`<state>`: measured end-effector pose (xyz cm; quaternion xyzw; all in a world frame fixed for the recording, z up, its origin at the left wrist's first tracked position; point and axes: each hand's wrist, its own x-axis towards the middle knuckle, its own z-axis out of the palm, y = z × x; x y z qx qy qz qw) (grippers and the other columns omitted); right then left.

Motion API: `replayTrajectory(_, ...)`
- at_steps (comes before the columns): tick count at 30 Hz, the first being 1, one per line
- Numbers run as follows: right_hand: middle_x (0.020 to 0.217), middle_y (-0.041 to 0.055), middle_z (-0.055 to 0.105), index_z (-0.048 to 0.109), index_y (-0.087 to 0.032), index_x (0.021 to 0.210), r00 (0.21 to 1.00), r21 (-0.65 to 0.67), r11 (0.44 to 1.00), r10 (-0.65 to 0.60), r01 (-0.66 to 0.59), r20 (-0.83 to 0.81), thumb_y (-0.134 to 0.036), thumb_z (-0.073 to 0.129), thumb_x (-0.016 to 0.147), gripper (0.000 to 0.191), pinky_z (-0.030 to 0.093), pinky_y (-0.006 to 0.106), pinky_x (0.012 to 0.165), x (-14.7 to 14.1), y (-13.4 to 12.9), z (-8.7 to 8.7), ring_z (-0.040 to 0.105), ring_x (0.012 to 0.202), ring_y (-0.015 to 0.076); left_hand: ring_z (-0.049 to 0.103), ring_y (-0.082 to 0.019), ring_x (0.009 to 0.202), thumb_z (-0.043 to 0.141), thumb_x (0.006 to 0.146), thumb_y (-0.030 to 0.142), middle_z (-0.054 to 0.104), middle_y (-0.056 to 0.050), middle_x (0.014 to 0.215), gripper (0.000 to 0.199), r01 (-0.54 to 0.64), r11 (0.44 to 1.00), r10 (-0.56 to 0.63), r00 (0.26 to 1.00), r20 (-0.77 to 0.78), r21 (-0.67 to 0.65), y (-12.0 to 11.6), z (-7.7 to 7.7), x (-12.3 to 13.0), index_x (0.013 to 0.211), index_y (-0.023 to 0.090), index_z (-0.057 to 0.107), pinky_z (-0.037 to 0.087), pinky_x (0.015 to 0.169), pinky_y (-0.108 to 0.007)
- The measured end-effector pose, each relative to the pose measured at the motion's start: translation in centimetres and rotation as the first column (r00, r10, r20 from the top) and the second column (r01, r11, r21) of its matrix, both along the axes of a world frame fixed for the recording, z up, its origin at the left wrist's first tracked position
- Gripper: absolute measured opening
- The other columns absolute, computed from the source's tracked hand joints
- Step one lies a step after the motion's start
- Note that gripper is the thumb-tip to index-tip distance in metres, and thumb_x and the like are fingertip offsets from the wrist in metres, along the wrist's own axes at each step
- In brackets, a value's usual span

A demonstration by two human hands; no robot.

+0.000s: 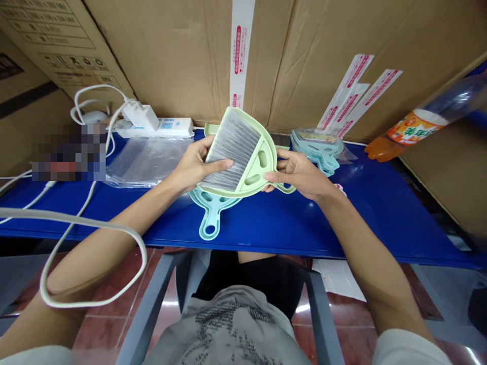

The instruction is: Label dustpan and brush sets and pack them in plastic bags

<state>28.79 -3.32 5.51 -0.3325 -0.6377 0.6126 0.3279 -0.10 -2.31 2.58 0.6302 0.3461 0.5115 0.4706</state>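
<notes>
A light green dustpan and brush set point(262, 154), its grey bristles facing up inside the pan, is held tilted above the blue table between both hands. My left hand point(200, 165) is closed on the bristle side, thumb pressed on the bristles. On the handle side, my right hand point(299, 172) grips the set with its thumb on the green plastic near the handle. Partly hidden beneath lies a light blue dustpan set point(210, 215), its looped handle towards me. Behind the held set, more green plastic point(211, 129) shows at its edge.
Clear plastic bags point(152, 159) lie at the left, before a white power strip point(175, 126). Light blue sets point(319, 149) are stacked at the right. An orange drink bottle point(414, 126) leans at far right. A white cable point(95, 213) loops over my left forearm. Cardboard point(182, 61) stands behind.
</notes>
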Motion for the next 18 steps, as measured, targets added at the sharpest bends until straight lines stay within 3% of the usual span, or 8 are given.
replayTrajectory(5, 0.104, 0.0072, 0.083, 0.069, -0.02, 0.13, 0.999, -0.073, 0.997, 0.032, -0.031, 0.023, -0.043, 0.103, 0.072, 0.072, 0.069, 0.039, 0.078, 0.4, 0.2, 0.0, 0.08, 0.086, 0.0242, 0.083, -0.026, 0.09, 0.1, 0.076, 0.04, 0.085, -0.008, 0.106, 0.056, 0.053, 0.994, -0.05, 0.998, 0.031, -0.095, 0.1, 0.2, -0.4, 0.121, 0.019, 0.075, 0.071, 0.078, -0.036)
replayTrajectory(9, 0.103, 0.0034, 0.081, 0.07, -0.024, 0.129, 0.995, -0.023, 0.995, -0.096, 0.096, 0.002, -0.049, 0.094, 0.083, 0.057, 0.064, 0.029, 0.075, 0.0, 0.1, 0.1, 0.078, 0.093, 0.0204, 0.085, -0.025, 0.086, 0.1, 0.077, 0.036, 0.087, -0.009, 0.103, 0.06, 0.256, 0.945, -0.27, 0.962, -0.047, -0.202, -0.3, 0.5, -0.6, 0.13, 0.018, 0.076, 0.072, 0.076, -0.035)
replayTrajectory(12, 0.098, 0.0009, 0.08, 0.066, -0.029, 0.14, 0.994, 0.008, 0.995, -0.103, 0.103, 0.035, -0.048, 0.092, 0.084, 0.064, 0.062, 0.027, 0.069, -0.2, 0.0, 0.7, 0.077, 0.09, 0.0202, 0.085, -0.026, 0.084, 0.097, 0.08, 0.036, 0.087, -0.009, 0.102, 0.058, 0.399, 0.883, -0.437, 0.891, -0.123, -0.247, -0.6, 0.5, -0.3, 0.132, 0.021, 0.077, 0.072, 0.075, -0.037)
replayTrajectory(14, 0.096, 0.0005, 0.079, 0.064, -0.031, 0.146, 0.994, 0.018, 0.998, -0.056, 0.055, 0.096, -0.044, 0.096, 0.079, 0.075, 0.062, 0.028, 0.065, 0.4, -0.1, 1.5, 0.076, 0.086, 0.0211, 0.085, -0.027, 0.087, 0.094, 0.085, 0.041, 0.087, -0.01, 0.105, 0.053, 0.391, 0.896, -0.424, 0.895, -0.143, -0.21, -0.5, 0.4, -0.2, 0.132, 0.022, 0.078, 0.073, 0.077, -0.039)
replayTrajectory(18, 0.101, 0.0005, 0.078, 0.063, -0.034, 0.15, 0.979, 0.0, 1.0, -0.022, 0.022, 0.204, -0.038, 0.101, 0.069, 0.09, 0.062, 0.029, 0.064, 3.9, 0.2, 3.4, 0.073, 0.082, 0.0205, 0.084, -0.026, 0.093, 0.08, 0.098, 0.052, 0.085, -0.016, 0.114, 0.048, 0.18, 0.984, -0.179, 0.968, -0.174, -0.012, 0.5, 0.3, -0.8, 0.13, 0.017, 0.078, 0.07, 0.076, -0.036)
